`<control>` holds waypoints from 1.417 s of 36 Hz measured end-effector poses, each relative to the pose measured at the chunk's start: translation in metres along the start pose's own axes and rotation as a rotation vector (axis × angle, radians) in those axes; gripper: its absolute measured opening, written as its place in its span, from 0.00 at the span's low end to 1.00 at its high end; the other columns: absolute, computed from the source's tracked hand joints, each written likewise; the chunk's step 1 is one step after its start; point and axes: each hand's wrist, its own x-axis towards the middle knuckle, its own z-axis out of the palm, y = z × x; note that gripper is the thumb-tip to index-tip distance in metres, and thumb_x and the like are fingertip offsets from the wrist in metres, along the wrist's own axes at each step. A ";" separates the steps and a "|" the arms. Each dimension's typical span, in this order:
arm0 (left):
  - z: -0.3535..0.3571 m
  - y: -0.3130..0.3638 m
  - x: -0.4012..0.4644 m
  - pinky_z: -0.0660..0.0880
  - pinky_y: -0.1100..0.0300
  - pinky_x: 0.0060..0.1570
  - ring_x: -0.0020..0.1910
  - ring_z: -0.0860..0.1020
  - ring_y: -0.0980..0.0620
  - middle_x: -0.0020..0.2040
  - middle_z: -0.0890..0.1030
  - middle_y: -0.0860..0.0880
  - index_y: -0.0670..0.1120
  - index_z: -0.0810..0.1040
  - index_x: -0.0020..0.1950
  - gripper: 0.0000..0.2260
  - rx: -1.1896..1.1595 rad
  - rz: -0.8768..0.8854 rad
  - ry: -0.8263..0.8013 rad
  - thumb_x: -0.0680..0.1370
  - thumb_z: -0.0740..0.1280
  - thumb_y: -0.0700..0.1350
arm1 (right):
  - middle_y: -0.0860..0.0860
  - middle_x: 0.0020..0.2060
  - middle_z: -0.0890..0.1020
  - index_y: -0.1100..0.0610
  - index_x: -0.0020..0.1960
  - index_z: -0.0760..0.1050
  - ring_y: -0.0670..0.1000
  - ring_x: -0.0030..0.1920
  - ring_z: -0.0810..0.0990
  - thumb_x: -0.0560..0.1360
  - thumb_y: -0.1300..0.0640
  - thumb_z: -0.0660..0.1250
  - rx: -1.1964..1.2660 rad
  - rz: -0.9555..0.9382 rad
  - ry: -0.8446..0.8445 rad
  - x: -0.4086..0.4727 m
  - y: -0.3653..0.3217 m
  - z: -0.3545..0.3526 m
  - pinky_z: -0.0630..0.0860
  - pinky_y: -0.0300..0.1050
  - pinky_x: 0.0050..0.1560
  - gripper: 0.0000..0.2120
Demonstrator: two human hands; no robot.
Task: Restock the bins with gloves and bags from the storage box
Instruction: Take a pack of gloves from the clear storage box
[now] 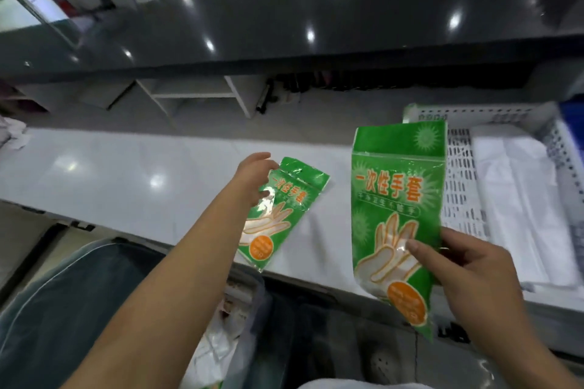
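My right hand [474, 275] pinches a green glove pack [398, 208] by its lower right edge and holds it upright above the counter's front edge. My left hand [254, 177] grips the top left of a second green glove pack [278, 215], which lies tilted on the white counter [126, 174]. Behind the raised pack stands a white perforated bin [467, 167] with another green pack [410, 112] sticking up at its far left corner. White folded bags [521, 215] lie in the bin's right part.
A dark glossy upper counter [284, 19] runs across the back, with white shelving [196, 95] under it. Below the counter's front edge sit a clear-walled storage box [246, 309] with white bags and a dark bin. A blue crate [572, 114] shows at far right.
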 end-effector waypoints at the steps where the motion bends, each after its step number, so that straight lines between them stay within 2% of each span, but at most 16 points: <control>1: -0.004 -0.005 0.002 0.72 0.55 0.45 0.52 0.75 0.47 0.60 0.77 0.44 0.51 0.76 0.66 0.19 0.118 0.043 0.020 0.75 0.70 0.40 | 0.48 0.38 0.88 0.44 0.46 0.86 0.51 0.41 0.87 0.70 0.62 0.74 0.002 0.009 0.006 -0.002 0.002 -0.004 0.83 0.53 0.39 0.13; 4: -0.023 -0.019 0.012 0.70 0.58 0.46 0.48 0.75 0.48 0.62 0.77 0.40 0.49 0.75 0.69 0.24 0.437 0.090 -0.006 0.73 0.73 0.38 | 0.49 0.39 0.88 0.43 0.45 0.86 0.51 0.41 0.87 0.69 0.63 0.74 0.037 0.033 0.031 -0.005 0.005 -0.011 0.84 0.49 0.40 0.14; 7: -0.041 -0.031 0.023 0.72 0.53 0.59 0.63 0.74 0.42 0.70 0.71 0.39 0.49 0.68 0.75 0.34 0.684 0.036 -0.057 0.71 0.76 0.37 | 0.49 0.39 0.88 0.43 0.45 0.86 0.50 0.41 0.87 0.67 0.58 0.75 0.068 0.036 0.055 -0.006 0.002 -0.013 0.83 0.44 0.40 0.12; 9: -0.048 -0.038 0.028 0.72 0.48 0.64 0.67 0.72 0.40 0.72 0.70 0.39 0.48 0.64 0.77 0.39 0.791 0.002 -0.102 0.69 0.77 0.37 | 0.49 0.39 0.88 0.44 0.45 0.86 0.50 0.40 0.87 0.64 0.55 0.74 0.088 0.039 0.080 -0.006 0.000 -0.014 0.83 0.45 0.39 0.11; 11: -0.050 -0.042 0.031 0.73 0.48 0.63 0.64 0.75 0.41 0.70 0.73 0.41 0.48 0.64 0.77 0.40 0.872 -0.002 -0.128 0.68 0.77 0.39 | 0.50 0.39 0.88 0.44 0.45 0.86 0.51 0.40 0.87 0.63 0.54 0.74 0.092 0.044 0.109 -0.006 -0.001 -0.013 0.83 0.44 0.39 0.11; 16: -0.049 -0.040 0.037 0.75 0.51 0.60 0.63 0.75 0.42 0.67 0.75 0.43 0.46 0.69 0.73 0.36 0.980 0.045 -0.128 0.67 0.79 0.41 | 0.52 0.40 0.88 0.47 0.47 0.86 0.54 0.41 0.87 0.61 0.51 0.77 0.082 0.055 0.141 -0.011 -0.005 -0.002 0.84 0.53 0.42 0.14; 22: -0.065 -0.040 0.049 0.79 0.43 0.54 0.55 0.79 0.40 0.57 0.81 0.42 0.43 0.76 0.64 0.21 0.809 -0.031 -0.230 0.72 0.74 0.36 | 0.53 0.41 0.88 0.48 0.46 0.86 0.55 0.41 0.87 0.60 0.52 0.76 0.080 0.088 0.121 -0.013 -0.010 0.019 0.84 0.49 0.40 0.14; 27: -0.089 -0.064 0.048 0.81 0.45 0.50 0.51 0.83 0.44 0.54 0.83 0.40 0.45 0.75 0.65 0.20 0.540 -0.096 -0.335 0.74 0.70 0.32 | 0.55 0.41 0.88 0.50 0.44 0.87 0.54 0.39 0.87 0.55 0.52 0.76 0.110 0.164 0.119 -0.007 -0.006 0.044 0.83 0.49 0.37 0.17; 29: -0.093 -0.080 0.042 0.82 0.48 0.46 0.45 0.83 0.46 0.51 0.85 0.40 0.46 0.77 0.64 0.20 0.411 -0.103 -0.335 0.74 0.69 0.32 | 0.56 0.42 0.88 0.51 0.44 0.87 0.54 0.40 0.87 0.58 0.56 0.76 0.120 0.221 0.082 -0.001 -0.005 0.056 0.83 0.47 0.35 0.14; 32: -0.094 -0.100 0.029 0.81 0.56 0.32 0.35 0.83 0.49 0.46 0.85 0.42 0.45 0.78 0.63 0.17 0.197 -0.115 -0.291 0.75 0.66 0.32 | 0.57 0.43 0.87 0.54 0.44 0.86 0.56 0.41 0.87 0.64 0.61 0.74 0.104 0.312 0.004 0.010 -0.001 0.075 0.82 0.46 0.34 0.10; 34: -0.094 -0.109 0.020 0.78 0.60 0.29 0.32 0.81 0.50 0.43 0.84 0.43 0.46 0.79 0.61 0.15 0.097 -0.123 -0.270 0.77 0.65 0.35 | 0.58 0.43 0.87 0.55 0.46 0.86 0.57 0.41 0.87 0.64 0.60 0.74 0.081 0.362 -0.060 0.020 0.001 0.089 0.81 0.46 0.34 0.10; 38: -0.100 -0.121 0.006 0.79 0.56 0.38 0.35 0.81 0.51 0.40 0.84 0.49 0.48 0.82 0.56 0.09 -0.007 -0.116 -0.282 0.78 0.66 0.42 | 0.59 0.45 0.87 0.58 0.48 0.85 0.57 0.41 0.87 0.64 0.58 0.74 0.083 0.469 -0.214 0.043 0.005 0.121 0.81 0.46 0.34 0.13; 40: -0.105 -0.125 0.001 0.81 0.59 0.35 0.35 0.83 0.56 0.39 0.86 0.52 0.49 0.82 0.52 0.06 -0.063 -0.113 -0.297 0.78 0.66 0.45 | 0.60 0.46 0.87 0.60 0.49 0.85 0.56 0.40 0.86 0.64 0.59 0.74 0.103 0.544 -0.280 0.056 0.010 0.137 0.82 0.47 0.35 0.14; 43: -0.109 -0.128 -0.002 0.78 0.62 0.31 0.33 0.81 0.54 0.40 0.83 0.50 0.46 0.83 0.50 0.09 -0.148 -0.122 -0.300 0.79 0.65 0.49 | 0.59 0.44 0.87 0.61 0.51 0.83 0.54 0.39 0.85 0.70 0.63 0.73 -0.037 0.614 -0.345 0.073 0.024 0.160 0.81 0.46 0.34 0.10; 47: -0.112 -0.129 -0.005 0.78 0.62 0.33 0.36 0.82 0.55 0.41 0.84 0.51 0.45 0.83 0.55 0.11 -0.164 -0.103 -0.350 0.79 0.65 0.49 | 0.59 0.34 0.81 0.66 0.50 0.79 0.53 0.29 0.81 0.73 0.69 0.70 -0.281 0.658 -0.182 0.078 0.056 0.182 0.80 0.46 0.27 0.06; 51: -0.115 -0.132 -0.003 0.80 0.60 0.35 0.41 0.85 0.54 0.47 0.87 0.50 0.46 0.82 0.58 0.09 -0.172 -0.070 -0.343 0.80 0.66 0.44 | 0.61 0.34 0.81 0.66 0.44 0.78 0.57 0.31 0.81 0.74 0.69 0.70 -0.363 0.653 -0.141 0.072 0.073 0.192 0.84 0.57 0.36 0.01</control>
